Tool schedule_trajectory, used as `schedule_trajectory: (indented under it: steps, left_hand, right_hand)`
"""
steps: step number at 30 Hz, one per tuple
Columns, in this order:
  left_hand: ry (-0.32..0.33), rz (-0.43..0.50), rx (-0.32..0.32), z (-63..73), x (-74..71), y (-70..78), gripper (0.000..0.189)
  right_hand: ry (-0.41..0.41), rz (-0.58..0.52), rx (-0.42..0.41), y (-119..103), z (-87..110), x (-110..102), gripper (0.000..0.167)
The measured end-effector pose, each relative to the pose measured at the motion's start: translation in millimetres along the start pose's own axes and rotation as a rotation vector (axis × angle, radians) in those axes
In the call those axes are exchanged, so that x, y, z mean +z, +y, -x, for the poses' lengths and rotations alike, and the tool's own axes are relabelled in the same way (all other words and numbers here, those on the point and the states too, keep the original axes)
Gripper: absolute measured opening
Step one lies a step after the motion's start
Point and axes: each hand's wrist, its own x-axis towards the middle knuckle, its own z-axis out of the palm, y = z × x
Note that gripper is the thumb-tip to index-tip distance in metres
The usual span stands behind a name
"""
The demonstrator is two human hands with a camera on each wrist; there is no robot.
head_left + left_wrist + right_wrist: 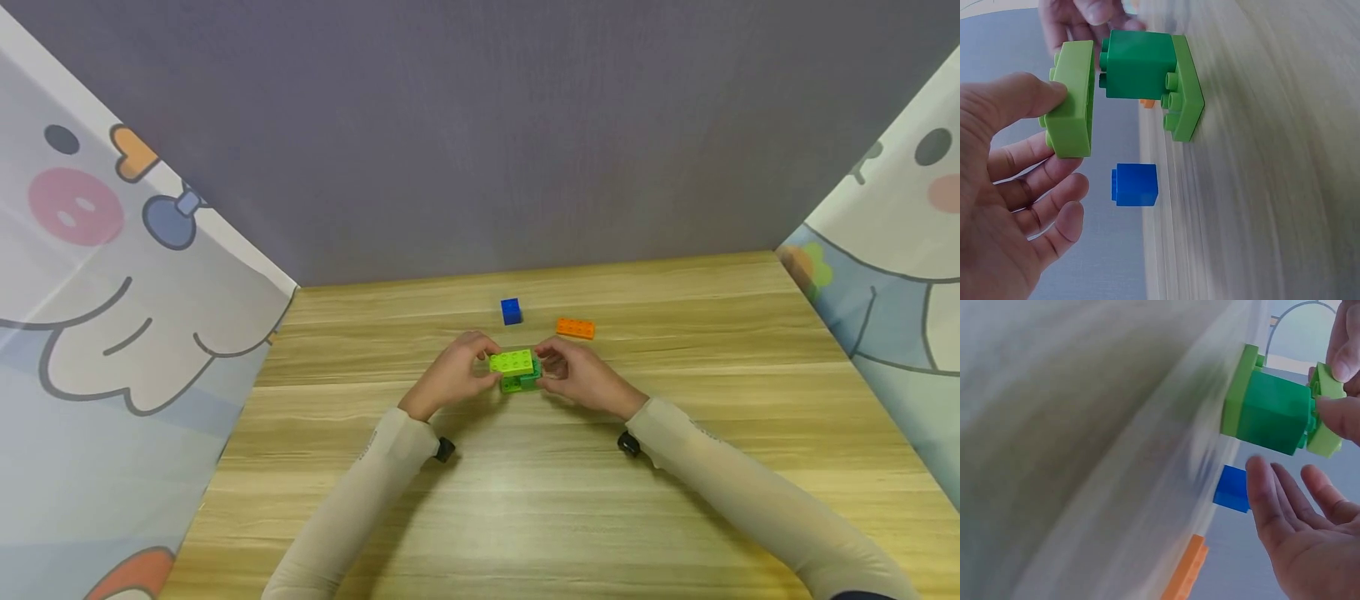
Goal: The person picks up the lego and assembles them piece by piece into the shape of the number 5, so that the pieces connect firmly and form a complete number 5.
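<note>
My left hand (455, 372) pinches a lime-green toy building brick (1072, 103) between thumb and fingers, studs up. A small gap separates it from the studs of a dark green brick (1139, 64) below. That brick sits on one end of another lime-green brick (1188, 94) lying on the table, whose other studs are bare. My right hand (588, 377) is just right of the stack, fingers spread and loosely bent around no brick. In the right wrist view its thumb overlaps the upper lime-green brick (1322, 437); whether they touch I cannot tell.
A blue brick (511, 312) stands on the wooden table (495, 517) behind the stack. To its right lies an orange brick (575, 328). A grey wall (510, 150) closes off the back, with cartoon-printed panels at both sides.
</note>
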Motion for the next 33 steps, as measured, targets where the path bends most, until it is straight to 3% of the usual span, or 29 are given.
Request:
schedule_trajectory:
  steps: [5,12,33]
  left_hand:
    - [-0.004,-0.011,0.014,-1.0,2.6,0.2,0.030]
    - [-0.013,-0.004,0.012,-2.2,5.4,3.4,0.029]
    - [0.019,-0.015,0.024,-2.3,11.2,2.7,0.029]
  right_hand:
    - [0.032,0.027,-0.016,-3,-1.2,-4,0.050]
    - [0.055,0.026,-0.068,-4,-0.4,-5,0.037]
    - [0.030,0.053,-0.041,-7,-2.1,-6,0.030]
